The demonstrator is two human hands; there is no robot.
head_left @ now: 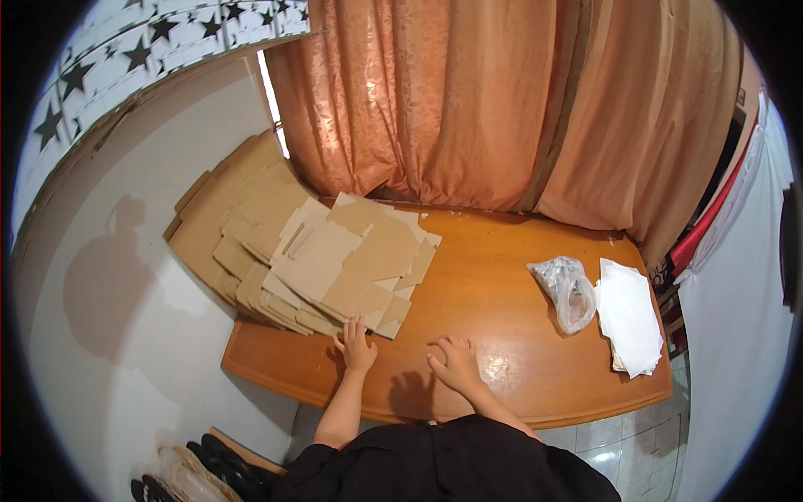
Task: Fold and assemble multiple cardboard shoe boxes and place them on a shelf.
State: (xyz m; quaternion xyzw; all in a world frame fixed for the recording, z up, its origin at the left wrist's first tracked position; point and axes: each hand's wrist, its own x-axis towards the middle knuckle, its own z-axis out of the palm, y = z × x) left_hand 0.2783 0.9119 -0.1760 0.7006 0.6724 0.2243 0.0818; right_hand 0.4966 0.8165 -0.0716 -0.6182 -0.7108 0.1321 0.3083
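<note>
A spread pile of flat, unfolded cardboard boxes [360, 255] covers the left side of the wooden table [493, 284]. My left hand [357, 347] is at the pile's near edge, its fingers apart and reaching up to the lowest box; whether the fingertips touch it I cannot tell. Farther right, my right hand [456, 362] hovers over the bare wood, fingers spread and slightly bent, with nothing in it. Its shadow falls on the tabletop beside it.
Toward the right of the table lie a clear plastic bag [566, 293] with small contents I cannot make out and a stack of white paper sheets [629, 318]. Orange curtains [468, 100] hang behind the table. A white wall [150, 276] borders the left side.
</note>
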